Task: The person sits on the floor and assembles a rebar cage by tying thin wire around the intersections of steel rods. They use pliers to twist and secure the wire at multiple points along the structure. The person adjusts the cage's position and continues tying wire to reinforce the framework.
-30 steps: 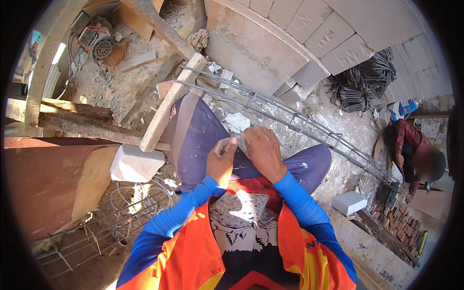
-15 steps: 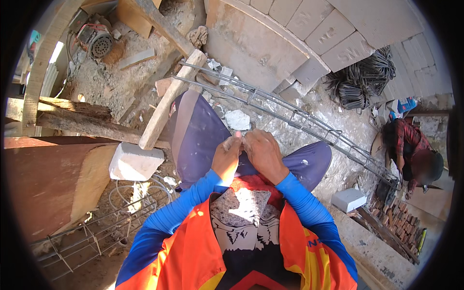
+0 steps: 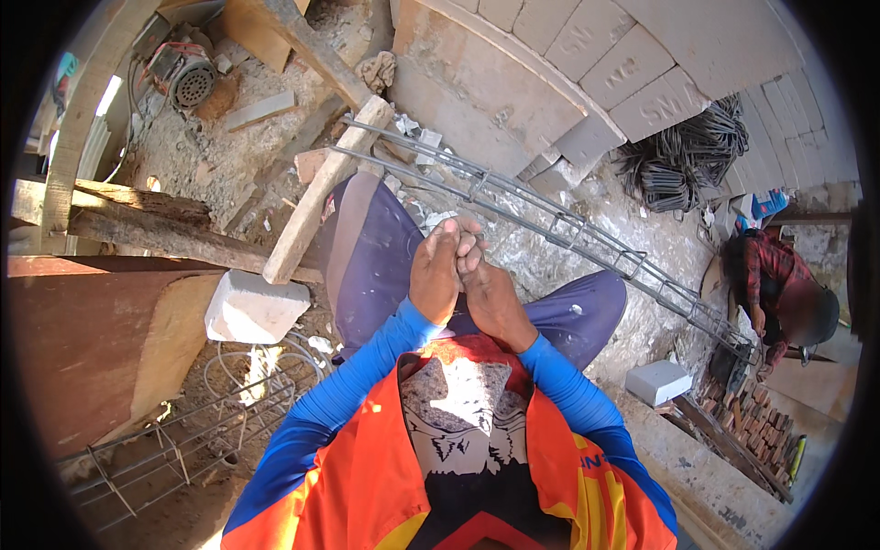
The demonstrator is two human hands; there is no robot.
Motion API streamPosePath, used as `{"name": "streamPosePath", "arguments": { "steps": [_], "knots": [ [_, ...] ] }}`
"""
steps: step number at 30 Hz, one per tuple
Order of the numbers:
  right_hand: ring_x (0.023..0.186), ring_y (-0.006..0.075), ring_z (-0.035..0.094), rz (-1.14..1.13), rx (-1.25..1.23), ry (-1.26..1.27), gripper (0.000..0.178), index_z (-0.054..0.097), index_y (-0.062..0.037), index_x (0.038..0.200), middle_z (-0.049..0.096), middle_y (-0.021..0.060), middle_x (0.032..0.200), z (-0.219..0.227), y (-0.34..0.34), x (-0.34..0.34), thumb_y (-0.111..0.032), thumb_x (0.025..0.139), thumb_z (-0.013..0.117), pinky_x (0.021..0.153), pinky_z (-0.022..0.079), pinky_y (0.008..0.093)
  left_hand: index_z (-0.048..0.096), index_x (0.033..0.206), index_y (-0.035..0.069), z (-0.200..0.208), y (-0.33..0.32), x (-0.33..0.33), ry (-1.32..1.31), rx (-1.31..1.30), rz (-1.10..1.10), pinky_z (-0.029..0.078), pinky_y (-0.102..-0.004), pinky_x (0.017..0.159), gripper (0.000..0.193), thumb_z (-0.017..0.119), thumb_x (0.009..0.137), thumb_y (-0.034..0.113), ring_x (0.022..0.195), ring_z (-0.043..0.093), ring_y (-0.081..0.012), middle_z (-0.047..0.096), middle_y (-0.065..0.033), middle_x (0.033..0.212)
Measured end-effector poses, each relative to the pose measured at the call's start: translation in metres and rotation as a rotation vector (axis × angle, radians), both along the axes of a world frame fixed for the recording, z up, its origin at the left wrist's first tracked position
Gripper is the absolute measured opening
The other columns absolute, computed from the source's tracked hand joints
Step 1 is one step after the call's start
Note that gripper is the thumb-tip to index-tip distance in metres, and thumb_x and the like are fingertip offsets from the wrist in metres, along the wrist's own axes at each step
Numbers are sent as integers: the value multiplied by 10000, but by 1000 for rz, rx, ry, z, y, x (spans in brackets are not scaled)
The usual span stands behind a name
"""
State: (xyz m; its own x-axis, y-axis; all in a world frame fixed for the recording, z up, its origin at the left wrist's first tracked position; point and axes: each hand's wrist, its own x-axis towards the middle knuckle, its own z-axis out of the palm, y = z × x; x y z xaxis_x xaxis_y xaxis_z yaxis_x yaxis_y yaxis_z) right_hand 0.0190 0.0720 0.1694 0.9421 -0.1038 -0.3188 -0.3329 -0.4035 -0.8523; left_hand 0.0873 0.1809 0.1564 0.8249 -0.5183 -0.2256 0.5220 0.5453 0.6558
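My left hand (image 3: pixel 434 273) and my right hand (image 3: pixel 498 298) are pressed together above my lap, fingers curled against each other. Whether anything lies between them is hidden. Below them are my knees in dusty purple trousers (image 3: pixel 376 261). Beyond my hands a long rebar cage (image 3: pixel 632 273) runs slantwise, from a wooden post (image 3: pixel 316 206) at upper left toward a co-worker on the right. Neither hand touches the cage.
A co-worker in a red checked shirt (image 3: pixel 770 266) bends at the far right. Dark wire ties (image 3: pixel 683 165) lie in a heap beside stacked grey blocks (image 3: pixel 632 78). Pale blocks (image 3: pixel 660 381) and stacked bricks (image 3: pixel 752 417) sit at right; another rebar cage (image 3: pixel 174 456) lies lower left.
Both hands have shifted slightly. My left hand has turned and risen, and the fingers now overlap the right hand's fingers. The co-worker's arm has moved a little.
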Motion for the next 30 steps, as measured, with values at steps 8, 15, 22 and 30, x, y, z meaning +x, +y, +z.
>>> {"name": "streamPosePath", "arguments": {
  "steps": [8, 15, 22, 30],
  "knots": [
    [954, 329, 688, -3, -192, -197, 279, 676, -7, 1143, 680, 187, 1061, 36, -41, 10, -207, 952, 706, 864, 521, 400, 557, 1194, -37, 7, 21, 10, 40, 52, -255, 449, -276, 732, 348, 407, 1098, 262, 671, 385, -75, 402, 39, 779],
    [971, 297, 660, 202, -335, -516, 367, 653, -39, 1203, 678, 124, 1097, 61, -49, 42, -123, 865, 768, 837, 532, 390, 517, 1255, 9, 19, 34, 13, -115, 103, -471, 360, -231, 645, 303, 364, 1075, 199, 726, 379, -75, 422, 19, 856],
    [940, 219, 679, 215, -133, -410, 358, 668, -40, 1197, 692, 86, 1031, 72, -41, 47, -47, 855, 774, 829, 534, 336, 520, 1114, 43, 13, 45, 14, -158, 203, -570, 363, -224, 622, 247, 378, 1103, 245, 717, 382, -74, 418, 20, 834],
    [848, 124, 642, 106, 105, -268, 338, 618, -44, 1252, 689, 52, 991, 54, -45, 46, -72, 930, 716, 775, 519, 274, 534, 1021, 83, 19, 44, 12, -134, 328, -584, 338, -213, 616, 286, 406, 1111, 321, 684, 357, -63, 404, 42, 798]
  ]
}}
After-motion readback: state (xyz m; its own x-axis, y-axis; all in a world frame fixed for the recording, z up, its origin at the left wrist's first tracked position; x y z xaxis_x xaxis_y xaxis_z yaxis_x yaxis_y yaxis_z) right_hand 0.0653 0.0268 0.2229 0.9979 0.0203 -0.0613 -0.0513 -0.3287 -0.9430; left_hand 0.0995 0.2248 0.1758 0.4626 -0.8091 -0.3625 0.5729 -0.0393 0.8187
